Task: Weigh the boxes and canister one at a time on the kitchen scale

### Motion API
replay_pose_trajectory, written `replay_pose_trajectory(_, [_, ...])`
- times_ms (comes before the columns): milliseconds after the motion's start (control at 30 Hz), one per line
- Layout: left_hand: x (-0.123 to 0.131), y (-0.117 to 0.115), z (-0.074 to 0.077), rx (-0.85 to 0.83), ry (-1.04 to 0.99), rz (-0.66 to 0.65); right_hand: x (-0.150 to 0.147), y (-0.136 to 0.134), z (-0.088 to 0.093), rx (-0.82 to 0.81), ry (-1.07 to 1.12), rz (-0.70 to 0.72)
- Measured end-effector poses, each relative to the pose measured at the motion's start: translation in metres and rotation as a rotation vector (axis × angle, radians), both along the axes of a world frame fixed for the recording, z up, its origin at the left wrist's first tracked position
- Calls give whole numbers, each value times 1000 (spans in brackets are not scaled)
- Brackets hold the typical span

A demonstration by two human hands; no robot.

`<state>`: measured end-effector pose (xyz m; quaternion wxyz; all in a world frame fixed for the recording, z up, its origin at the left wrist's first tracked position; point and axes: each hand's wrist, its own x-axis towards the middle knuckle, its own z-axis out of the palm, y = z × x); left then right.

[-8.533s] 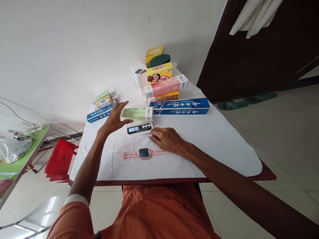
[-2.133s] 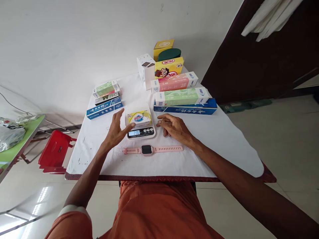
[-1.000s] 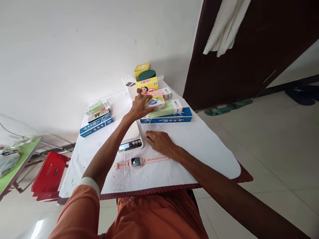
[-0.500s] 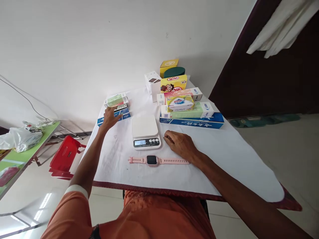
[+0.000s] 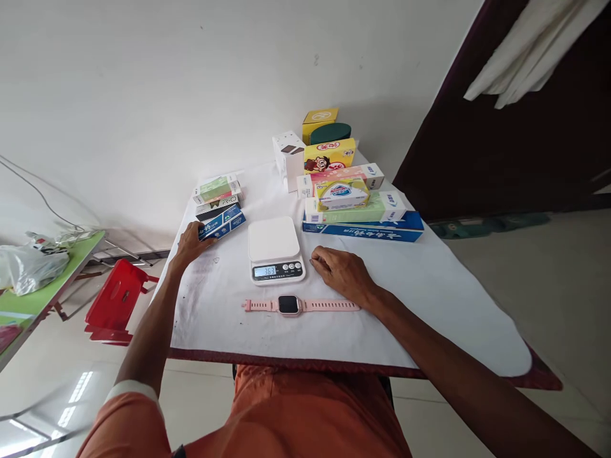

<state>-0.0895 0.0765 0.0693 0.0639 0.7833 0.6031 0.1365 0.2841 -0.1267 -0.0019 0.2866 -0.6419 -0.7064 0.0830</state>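
My left hand [image 5: 191, 243] grips the near-left end of a blue toothpaste box [image 5: 223, 222], which is tilted up at an angle. Right behind it stand a black-and-white box [image 5: 217, 207] and a green-and-white box [image 5: 218, 187]. My right hand [image 5: 344, 272] rests on the table with its fingers curled in, and nothing shows in it. Between my hands sits a white kitchen scale [image 5: 273, 240] with a bare plate; its display seems to read 363. In front of the scale lies a pink smartwatch [image 5: 289, 305], strap stretched out flat.
Behind my right hand are a long blue box [image 5: 372, 231], a green toothpaste box [image 5: 377, 208], a yellow soap box [image 5: 342, 194] and a pink box [image 5: 375, 173]. Farther back stand a white box [image 5: 288, 162] and yellow packages [image 5: 329, 154]. A red chair [image 5: 114, 299] is left of the table.
My left hand has moved from above the boxes to the blue toothpaste box's end and taken hold. The box is now tilted and pulled nearer. My right hand has stayed put.
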Motion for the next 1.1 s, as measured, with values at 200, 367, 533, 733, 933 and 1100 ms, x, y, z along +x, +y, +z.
replay_pose_trajectory(200, [10,-34,25,16,-192,-169,-1,0,5,-42,-4,3])
replay_pose_trajectory(367, [53,-53,46,5,-156,-442,-1,-2,9,-71,-25,-1])
replay_pose_trajectory(533, [93,-52,41,-43,-79,-604,0,-1,11,-104,-24,2])
replay_pose_trajectory(733, [110,-44,34,-45,3,-602,0,-1,11,-114,-35,7])
replay_pose_trajectory(933, [97,-54,38,43,-123,-559,2,1,8,-95,68,-24])
replay_pose_trajectory(1100, [89,-67,29,289,-528,-356,4,4,7,-96,127,-44])
